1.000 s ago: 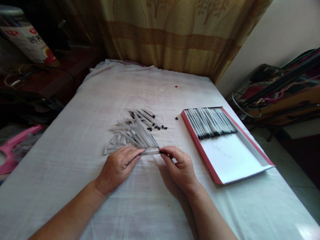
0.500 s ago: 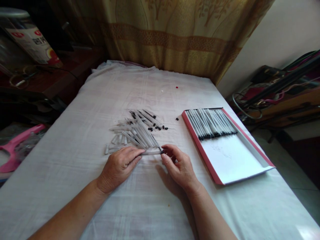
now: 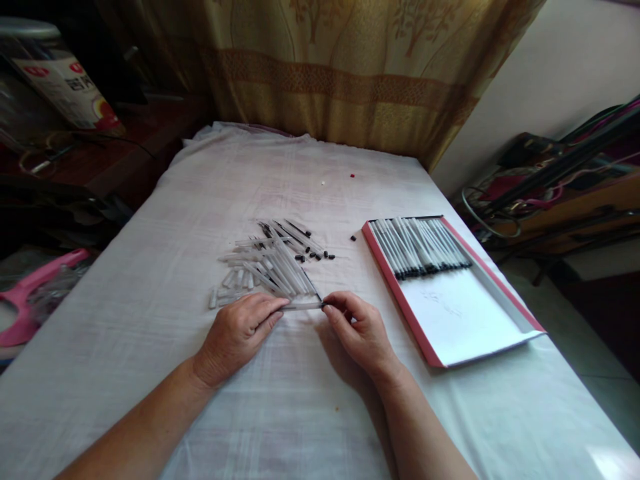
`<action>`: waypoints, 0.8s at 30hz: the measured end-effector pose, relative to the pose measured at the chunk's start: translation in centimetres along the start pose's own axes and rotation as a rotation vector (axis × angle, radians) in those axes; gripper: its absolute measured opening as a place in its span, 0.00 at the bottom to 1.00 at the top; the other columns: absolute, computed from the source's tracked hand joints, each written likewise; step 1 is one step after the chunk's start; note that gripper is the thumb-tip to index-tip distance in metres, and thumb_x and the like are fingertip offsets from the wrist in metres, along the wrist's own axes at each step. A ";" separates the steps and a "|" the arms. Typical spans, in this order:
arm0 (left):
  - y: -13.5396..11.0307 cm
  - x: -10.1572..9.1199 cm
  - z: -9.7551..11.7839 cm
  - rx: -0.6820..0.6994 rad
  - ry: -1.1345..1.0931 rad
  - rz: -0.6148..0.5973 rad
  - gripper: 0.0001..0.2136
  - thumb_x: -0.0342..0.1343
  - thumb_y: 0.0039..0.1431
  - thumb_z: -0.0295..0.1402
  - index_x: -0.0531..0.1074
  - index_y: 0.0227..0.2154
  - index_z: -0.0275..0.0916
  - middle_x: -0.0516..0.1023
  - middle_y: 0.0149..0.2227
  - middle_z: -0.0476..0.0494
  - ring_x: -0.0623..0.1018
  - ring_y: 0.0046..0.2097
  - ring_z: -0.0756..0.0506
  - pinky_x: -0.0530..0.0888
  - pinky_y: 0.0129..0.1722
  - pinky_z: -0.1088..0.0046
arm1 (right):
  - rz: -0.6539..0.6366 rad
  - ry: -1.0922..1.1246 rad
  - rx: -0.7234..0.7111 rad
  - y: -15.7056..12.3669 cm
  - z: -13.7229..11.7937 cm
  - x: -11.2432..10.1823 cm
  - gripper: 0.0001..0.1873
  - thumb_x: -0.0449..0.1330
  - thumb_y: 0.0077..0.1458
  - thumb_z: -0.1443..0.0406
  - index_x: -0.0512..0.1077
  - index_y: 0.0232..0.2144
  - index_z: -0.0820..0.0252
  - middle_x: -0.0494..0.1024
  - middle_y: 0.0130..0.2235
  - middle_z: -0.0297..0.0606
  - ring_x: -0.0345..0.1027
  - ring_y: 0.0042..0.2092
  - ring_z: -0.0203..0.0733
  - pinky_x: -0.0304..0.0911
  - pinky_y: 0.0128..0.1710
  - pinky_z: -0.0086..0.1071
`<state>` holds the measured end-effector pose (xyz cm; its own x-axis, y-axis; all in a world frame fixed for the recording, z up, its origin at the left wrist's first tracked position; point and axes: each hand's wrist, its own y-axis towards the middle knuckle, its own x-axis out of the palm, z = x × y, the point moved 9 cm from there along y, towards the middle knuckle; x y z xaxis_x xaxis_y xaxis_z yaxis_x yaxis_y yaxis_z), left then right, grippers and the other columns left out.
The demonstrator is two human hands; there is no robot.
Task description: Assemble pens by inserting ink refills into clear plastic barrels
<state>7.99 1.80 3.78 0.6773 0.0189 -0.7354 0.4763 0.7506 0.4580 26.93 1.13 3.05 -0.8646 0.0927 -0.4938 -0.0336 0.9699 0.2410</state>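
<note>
A clear pen barrel (image 3: 303, 307) lies level between my hands, just above the cloth. My left hand (image 3: 245, 330) is closed on its left end, thumb and forefinger pinching it. At the other end my right hand (image 3: 357, 330) pinches a small black end plug (image 3: 324, 305), partly covered by the fingertips. Right behind the barrel is a loose pile of clear pen barrels (image 3: 287, 267), with thin dark refills (image 3: 313, 283) among them. Several clear caps (image 3: 235, 280) lie to the pile's left. More black end plugs (image 3: 319, 256) are scattered at its right.
A shallow red-edged box lid (image 3: 400, 303) at the right holds a row of assembled pens (image 3: 423, 247), black ends toward me. One black plug (image 3: 353, 238) sits beside it. Small red (image 3: 353, 176) and white bits lie farther back. A curtain (image 3: 350, 80) hangs behind the table.
My right fingers have drawn closer together around the black plug at the barrel's end. My left hand has stayed in place, and the pile and the lid look the same.
</note>
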 end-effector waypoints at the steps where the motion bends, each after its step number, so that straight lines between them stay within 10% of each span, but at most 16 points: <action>1: 0.0 0.0 0.0 0.001 0.002 0.000 0.11 0.53 0.66 0.31 0.77 0.47 0.41 0.82 0.39 0.43 0.81 0.40 0.47 0.77 0.40 0.72 | -0.004 -0.007 0.001 0.0 0.0 0.0 0.07 0.57 0.59 0.64 0.75 0.33 0.57 0.80 0.30 0.35 0.71 0.29 0.37 0.65 0.29 0.28; 24: -0.1 -0.3 -1.0 -0.147 -0.034 0.005 0.16 0.55 0.64 0.39 0.72 0.52 0.40 0.81 0.42 0.43 0.81 0.36 0.48 0.76 0.37 0.74 | 0.065 0.070 -0.014 -0.2 0.3 -0.5 0.05 0.58 0.59 0.65 0.75 0.37 0.57 0.80 0.32 0.36 0.72 0.31 0.37 0.67 0.31 0.28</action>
<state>7.17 2.41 3.51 0.6991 0.0022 -0.7150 0.3874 0.8393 0.3814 27.56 1.01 3.00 -0.8981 0.1391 -0.4172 0.0172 0.9591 0.2827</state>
